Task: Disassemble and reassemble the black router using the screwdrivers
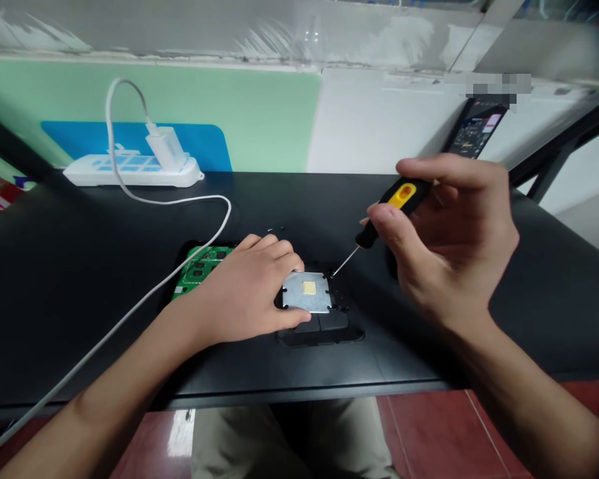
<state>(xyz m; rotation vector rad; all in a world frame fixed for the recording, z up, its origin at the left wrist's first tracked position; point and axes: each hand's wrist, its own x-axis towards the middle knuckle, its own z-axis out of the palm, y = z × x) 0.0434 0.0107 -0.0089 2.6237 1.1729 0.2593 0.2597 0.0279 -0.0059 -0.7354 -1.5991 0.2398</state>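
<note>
My right hand [444, 239] grips a screwdriver [403, 195] with a black and yellow handle. Its thin shaft slants down to the left, the tip at the upper right corner of a silver metal plate [294, 293]. A small pale yellow square [309, 288] sits on that plate. My left hand [249, 286] is closed on the black device [321, 337] that carries the plate, thumb at the near side and fingers at the far side. Partly under my left forearm lies a green circuit board [199, 269] in a dark casing.
A white power strip [130, 170] with a charger [166, 148] stands at the back left. The charger's white cable [144, 306] runs across the table [80, 266]. A phone with a lit screen [474, 130] leans against the wall. Tiny bits lie behind my left hand.
</note>
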